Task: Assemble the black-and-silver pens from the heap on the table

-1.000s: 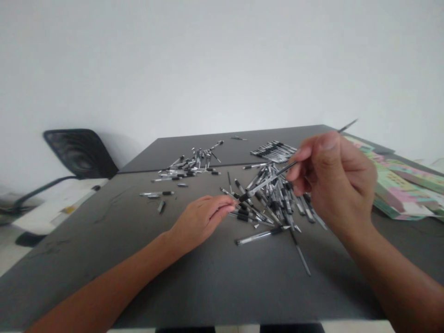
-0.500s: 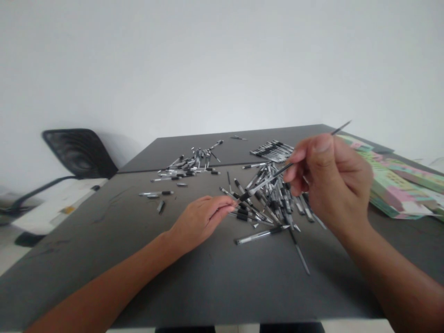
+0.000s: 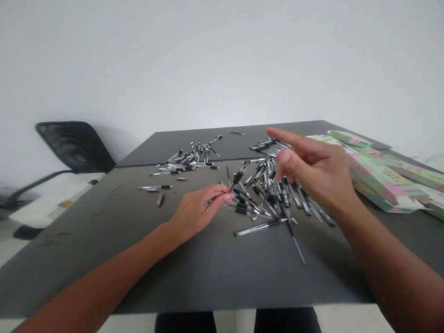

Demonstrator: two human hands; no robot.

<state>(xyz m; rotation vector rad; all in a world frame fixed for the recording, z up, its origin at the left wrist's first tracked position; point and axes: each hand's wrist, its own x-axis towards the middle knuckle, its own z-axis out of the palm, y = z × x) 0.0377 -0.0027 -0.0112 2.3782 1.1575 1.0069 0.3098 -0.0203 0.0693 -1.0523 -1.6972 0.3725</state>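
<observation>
One slender, black-gripped pen (image 3: 237,177), slanted upward

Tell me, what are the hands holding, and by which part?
The left hand pinches a pen beside its black section; the right hand appears to hold nothing.

One camera, worn on the head, looks from above and just behind the near edge of the table (image 3: 208,282), forward and down along its top to the far edge and the pale wall (image 3: 222,60) beyond; it sits near enough to the left hand (image 3: 199,208) and right hand (image 3: 312,169) that both forearms (image 3: 121,273) enter from the picture's lower corners; legs (image 3: 287,320) show beneath the near edge; both far corners fall within view; the far edge slants slightly, its right corner higher.
</observation>
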